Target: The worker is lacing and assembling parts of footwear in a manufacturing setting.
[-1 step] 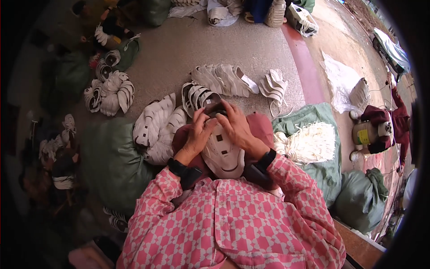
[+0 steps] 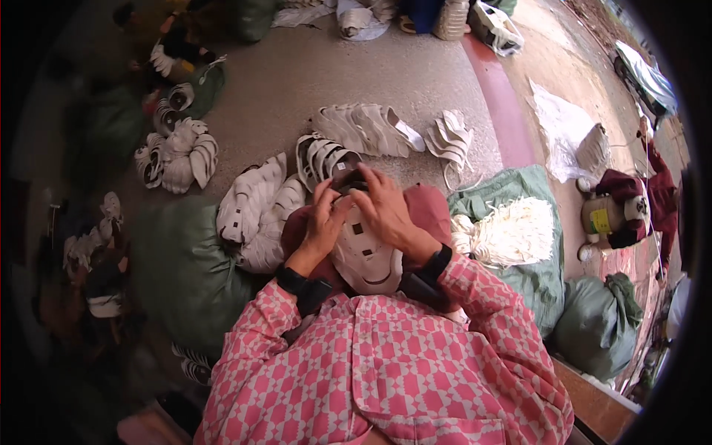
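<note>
A white shoe upper (image 2: 367, 256) with small dark square openings lies lengthwise on my lap. My left hand (image 2: 324, 221) pinches the left side of its far, dark-lined end. On the right side of that end, my right hand (image 2: 386, 210) has its fingers bent over the edge. The fingertips of both hands nearly meet there, and they hide part of the lining. Just beyond my hands sits a nested group of striped-looking uppers (image 2: 319, 159). White laces (image 2: 512, 231) are heaped to the right of my lap.
Stacked uppers (image 2: 252, 200) lean beside a full green sack (image 2: 178, 274) on my left. More stand in a row (image 2: 360, 130) on the floor ahead, with a small stack (image 2: 450, 141) to its right. A tied green sack (image 2: 601, 322) and a person in maroon (image 2: 656, 200) are farther right.
The surroundings appear slightly farther left in the picture. My hands keep their hold on the shoe upper, with only slight finger movement.
</note>
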`<state>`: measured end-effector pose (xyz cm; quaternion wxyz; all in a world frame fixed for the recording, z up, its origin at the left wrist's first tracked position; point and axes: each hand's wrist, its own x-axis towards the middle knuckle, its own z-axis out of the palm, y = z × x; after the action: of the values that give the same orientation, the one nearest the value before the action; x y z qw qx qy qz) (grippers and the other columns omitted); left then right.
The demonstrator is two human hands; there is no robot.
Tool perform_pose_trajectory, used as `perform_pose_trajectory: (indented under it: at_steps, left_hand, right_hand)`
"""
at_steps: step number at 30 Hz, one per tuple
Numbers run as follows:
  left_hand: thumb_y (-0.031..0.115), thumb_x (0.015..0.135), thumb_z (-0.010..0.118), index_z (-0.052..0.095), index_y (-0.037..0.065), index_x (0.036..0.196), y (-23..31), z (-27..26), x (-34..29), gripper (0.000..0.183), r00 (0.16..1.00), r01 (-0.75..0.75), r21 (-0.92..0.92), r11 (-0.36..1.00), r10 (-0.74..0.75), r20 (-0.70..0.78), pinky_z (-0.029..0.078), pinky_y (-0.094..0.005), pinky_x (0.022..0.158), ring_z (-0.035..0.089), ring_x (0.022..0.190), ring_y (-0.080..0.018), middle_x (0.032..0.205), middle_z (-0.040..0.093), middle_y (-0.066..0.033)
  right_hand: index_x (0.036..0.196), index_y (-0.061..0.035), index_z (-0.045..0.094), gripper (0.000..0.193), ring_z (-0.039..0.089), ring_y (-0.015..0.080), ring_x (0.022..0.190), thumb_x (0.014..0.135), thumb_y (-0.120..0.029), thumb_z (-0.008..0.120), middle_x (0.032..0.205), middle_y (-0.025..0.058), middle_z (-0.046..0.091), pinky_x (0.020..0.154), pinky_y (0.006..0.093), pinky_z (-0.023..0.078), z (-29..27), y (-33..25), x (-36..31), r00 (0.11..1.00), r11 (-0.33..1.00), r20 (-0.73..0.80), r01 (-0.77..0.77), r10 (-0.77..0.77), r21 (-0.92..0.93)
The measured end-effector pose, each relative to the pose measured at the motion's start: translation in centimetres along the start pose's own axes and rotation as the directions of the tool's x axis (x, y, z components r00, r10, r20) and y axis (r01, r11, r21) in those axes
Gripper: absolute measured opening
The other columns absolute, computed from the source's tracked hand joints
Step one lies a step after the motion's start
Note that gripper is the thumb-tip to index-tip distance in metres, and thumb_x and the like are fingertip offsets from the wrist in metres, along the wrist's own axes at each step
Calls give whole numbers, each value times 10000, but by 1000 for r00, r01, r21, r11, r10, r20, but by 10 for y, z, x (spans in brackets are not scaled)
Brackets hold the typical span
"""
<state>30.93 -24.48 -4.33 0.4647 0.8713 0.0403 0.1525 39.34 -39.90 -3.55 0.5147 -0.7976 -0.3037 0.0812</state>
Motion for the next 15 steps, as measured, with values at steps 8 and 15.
perform_pose_trajectory:
  at_steps: [8,15]
  left_hand:
    - [295,980,506,500,-12,1001,-14,-1,1,308,998,65,-78,995,-63,23,361,-382,998,469,1139,-306,1296,445,-209]
    - [333,990,489,485,-14,1140,5,-10,3,378,986,112,-17,994,-109,127,296,-378,1061,399,1243,-301,1364,403,-214]
  right_hand:
    - [1355,-81,443,531,496,386,1112,932,-392,523,1254,198,514,934,465,389,15,6,-2,994,986,-112,-10,-9,-168]
    - [1308,-30,520,453,527,202,1138,937,-276,603,1218,112,589,989,328,406,-31,16,-12,980,860,137,-193,144,473]
